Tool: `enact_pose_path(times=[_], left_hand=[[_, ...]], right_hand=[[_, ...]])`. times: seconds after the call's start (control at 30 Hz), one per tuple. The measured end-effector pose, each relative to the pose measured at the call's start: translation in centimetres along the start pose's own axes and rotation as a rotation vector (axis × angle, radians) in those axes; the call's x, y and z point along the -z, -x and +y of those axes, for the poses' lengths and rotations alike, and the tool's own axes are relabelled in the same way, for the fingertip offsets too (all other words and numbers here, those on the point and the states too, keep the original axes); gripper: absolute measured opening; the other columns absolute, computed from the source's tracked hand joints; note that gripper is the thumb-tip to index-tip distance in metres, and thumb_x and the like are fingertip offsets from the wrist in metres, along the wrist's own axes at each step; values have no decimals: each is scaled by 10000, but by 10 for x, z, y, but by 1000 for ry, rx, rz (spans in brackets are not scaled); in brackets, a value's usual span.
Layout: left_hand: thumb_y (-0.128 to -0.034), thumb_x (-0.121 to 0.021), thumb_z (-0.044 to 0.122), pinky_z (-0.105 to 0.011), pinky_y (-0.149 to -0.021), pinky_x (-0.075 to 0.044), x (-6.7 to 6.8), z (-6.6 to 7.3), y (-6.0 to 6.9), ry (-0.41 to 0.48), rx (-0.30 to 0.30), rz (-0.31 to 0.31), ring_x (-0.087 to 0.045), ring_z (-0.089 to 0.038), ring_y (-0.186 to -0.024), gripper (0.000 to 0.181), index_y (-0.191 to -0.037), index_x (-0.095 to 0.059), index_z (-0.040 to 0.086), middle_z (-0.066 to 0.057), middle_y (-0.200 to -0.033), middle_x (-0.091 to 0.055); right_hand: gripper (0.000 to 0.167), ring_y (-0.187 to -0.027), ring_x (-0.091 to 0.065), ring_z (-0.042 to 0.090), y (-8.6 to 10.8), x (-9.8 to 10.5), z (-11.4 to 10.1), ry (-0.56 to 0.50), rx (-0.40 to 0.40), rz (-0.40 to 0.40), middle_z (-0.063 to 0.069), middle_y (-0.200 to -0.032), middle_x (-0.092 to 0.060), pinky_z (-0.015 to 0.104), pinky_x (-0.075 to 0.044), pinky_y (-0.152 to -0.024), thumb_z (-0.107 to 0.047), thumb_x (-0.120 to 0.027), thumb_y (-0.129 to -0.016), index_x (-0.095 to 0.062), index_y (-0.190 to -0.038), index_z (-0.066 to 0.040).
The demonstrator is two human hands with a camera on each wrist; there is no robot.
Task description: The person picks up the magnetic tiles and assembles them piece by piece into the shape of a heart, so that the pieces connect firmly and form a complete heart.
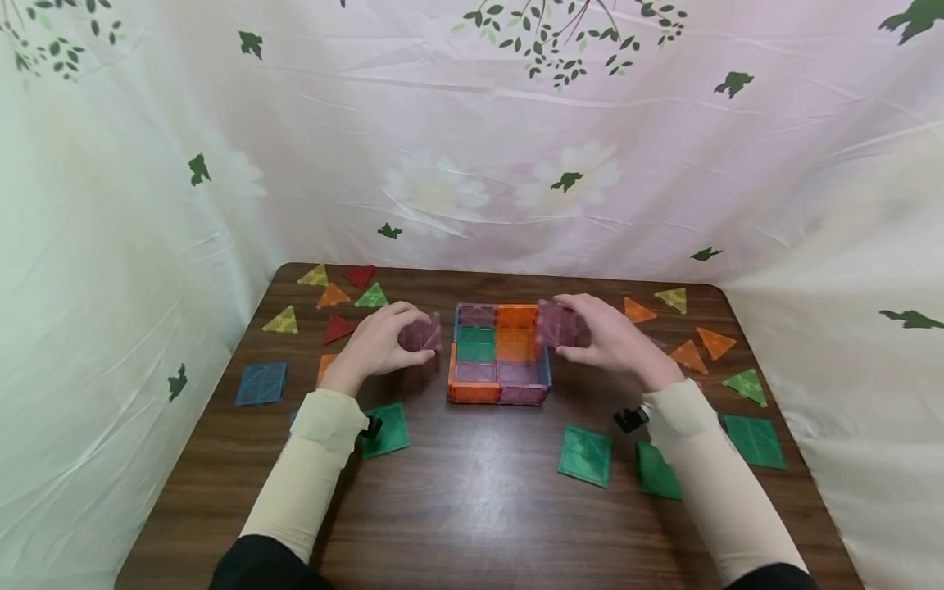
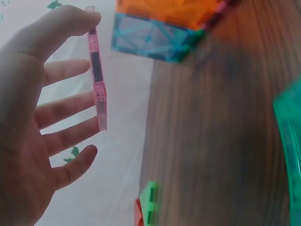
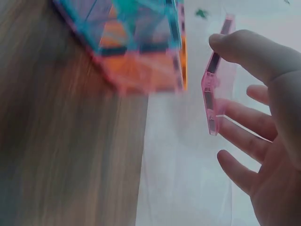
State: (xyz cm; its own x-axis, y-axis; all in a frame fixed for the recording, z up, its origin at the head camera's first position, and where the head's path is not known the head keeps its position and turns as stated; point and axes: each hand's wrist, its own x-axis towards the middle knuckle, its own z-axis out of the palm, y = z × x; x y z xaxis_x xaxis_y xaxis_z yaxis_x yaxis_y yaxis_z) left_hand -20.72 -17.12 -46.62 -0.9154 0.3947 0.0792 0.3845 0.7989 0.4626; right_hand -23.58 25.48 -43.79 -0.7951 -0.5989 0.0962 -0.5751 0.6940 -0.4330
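Left hand (image 1: 379,342): thumb and fingers pinch a purple tile (image 1: 424,334), just left of the tile box.
Right hand (image 1: 610,334): thumb and fingers pinch a second purple tile (image 1: 555,324), near the box's upper-right corner; contact unclear.
Tile box (image 1: 474,395): centre of frame.
Step in hand: apparently positioning both tiles.
Next move: likely calls for edge alignment, steady grip.

Brown table (image 1: 472,524): tile box (image 1: 475,395) at centre, triangles (image 1: 282,320) both sides, 4 green squares (image 1: 585,456).
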Motion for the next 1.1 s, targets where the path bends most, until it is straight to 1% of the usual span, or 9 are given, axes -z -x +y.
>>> enact_pose_path(times=[0.1,0.2,0.37,0.5,0.67,0.77,0.93,1.03,1.1], left_hand=[[-863,-805,550,-577,-1061,-489,1,6,-2,20,-18,12,-570,-303,-1267,562,-1300,-709,210,-38,-1376,-617],[-863,-802,553,-572,-1064,-485,1,9,-5,28,-29,19,-570,-296,-1263,548,-1285,-711,216,-23,-1367,-617],[-861,-803,545,-569,-1055,-489,1,12,-4,33,-42,21,-576,-298,-1253,538,-1271,-721,206,-31,-1361,-624],[-864,-796,546,-567,-1060,-482,0,12,-6,29,-55,26,-574,-290,-1252,532,-1268,-722,208,-27,-1356,-629],[-871,-794,551,-573,-1082,-459,-2,17,-14,15,-82,27,-560,-273,-1275,533,-1282,-711,223,-2,-1357,-626],[-874,-793,552,-590,-1100,-436,-2,24,-21,-5,-93,17,-548,-280,-1295,543,-1304,-704,233,-1,-1372,-617],[-875,-789,559,-595,-1116,-399,-5,38,-38,-48,-102,-26,-525,-297,-1312,566,-1338,-693,249,-20,-1405,-596],[-878,-780,576,-560,-1083,-413,-8,46,-50,-96,-130,-47,-530,-287,-1296,572,-1349,-690,265,-21,-1407,-595],[-881,-781,577,-538,-1048,-426,-12,49,-57,-133,-161,-49,-539,-282,-1279,567,-1348,-693,268,-23,-1403,-599]], right_hand=[[825,-1266,-577,316,-22,-7,-10,8,34,-67,131,-1472,-556,562,-506,-1032,-340,-845,-898,-438,-1573,-95],[824,-1348,-535,325,-40,-14,-17,12,35,-122,122,-1513,-531,565,-479,-1080,-367,-823,-912,-426,-1588,-113],[817,-1399,-486,338,-57,-21,-20,29,12,-185,125,-1547,-502,564,-449,-1118,-380,-805,-923,-416,-1594,-125],[835,-1418,-461,341,-61,-24,-18,36,0,-197,132,-1541,-500,571,-423,-1142,-385,-817,-916,-411,-1594,-115],[839,-1384,-508,330,-58,-28,-14,7,15,-179,142,-1522,-528,566,-441,-1131,-359,-826,-919,-405,-1594,-91],[817,-1365,-546,321,-56,-28,-13,8,32,-165,149,-1526,-541,548,-462,-1120,-351,-822,-927,-422,-1585,-78],[794,-1332,-583,325,-55,-27,-14,35,54,-154,163,-1509,-567,537,-481,-1103,-349,-822,-924,-456,-1564,-55],[777,-1257,-623,300,-56,-25,-15,41,51,-158,148,-1472,-599,519,-515,-1062,-345,-819,-923,-471,-1554,-54],[764,-1185,-646,268,-56,-24,-15,40,47,-160,128,-1439,-623,495,-540,-1022,-347,-815,-924,-481,-1548,-59]])
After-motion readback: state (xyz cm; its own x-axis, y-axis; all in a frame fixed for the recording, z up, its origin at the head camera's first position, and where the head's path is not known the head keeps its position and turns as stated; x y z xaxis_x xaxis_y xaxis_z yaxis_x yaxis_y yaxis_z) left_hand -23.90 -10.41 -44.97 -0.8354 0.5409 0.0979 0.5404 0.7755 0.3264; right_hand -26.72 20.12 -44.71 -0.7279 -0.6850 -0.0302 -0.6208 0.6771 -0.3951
